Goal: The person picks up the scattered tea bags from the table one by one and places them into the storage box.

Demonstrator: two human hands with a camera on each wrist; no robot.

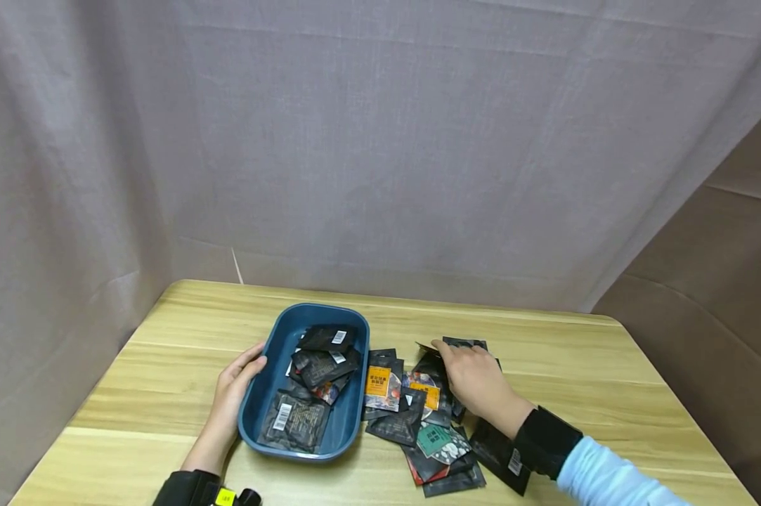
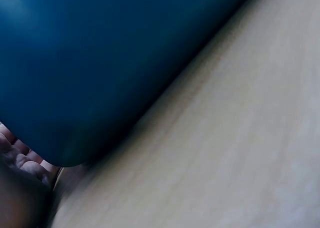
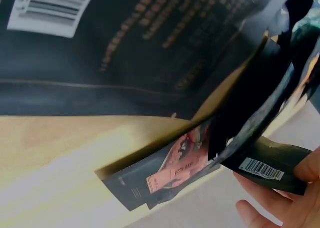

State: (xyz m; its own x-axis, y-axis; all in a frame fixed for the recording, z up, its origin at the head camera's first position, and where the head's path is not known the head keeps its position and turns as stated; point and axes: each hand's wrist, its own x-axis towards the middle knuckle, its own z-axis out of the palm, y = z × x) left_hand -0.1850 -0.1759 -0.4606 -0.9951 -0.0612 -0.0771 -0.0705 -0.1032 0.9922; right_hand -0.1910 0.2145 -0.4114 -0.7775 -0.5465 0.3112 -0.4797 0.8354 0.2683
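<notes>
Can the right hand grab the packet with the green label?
Probably, but maybe after letting go: the right hand holds another packet, while the green-labelled packet lies mostly uncovered nearby.

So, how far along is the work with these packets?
Apparently done: several dark packets lie inside the blue bin. In hand: the right grip pinches one barcoded packet. Remaining: a loose group on the table beside the bin, seemingly not yet moved.

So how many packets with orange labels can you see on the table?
2: the first packet lies beside the blue tub; the second packet lies just right of the first, nearer the right hand. More may be hidden.
</notes>
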